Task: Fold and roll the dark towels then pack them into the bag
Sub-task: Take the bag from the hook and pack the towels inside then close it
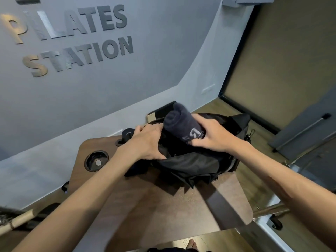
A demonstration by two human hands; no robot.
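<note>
A black bag (192,164) lies open on the far end of a brown wooden table (163,206). My right hand (211,135) grips a rolled dark towel (181,122) with a pale logo, holding it tilted over the bag's opening, its spiral end pointing up and away. My left hand (147,140) grips the bag's left rim and holds the opening apart. The inside of the bag is dark and its contents are hidden.
A round cable grommet (96,160) is set in the table at the left. A grey wall with raised lettering stands behind. A pale wooden stick (16,222) lies at the lower left. Wood floor and a grey wheeled frame (276,222) are at the right.
</note>
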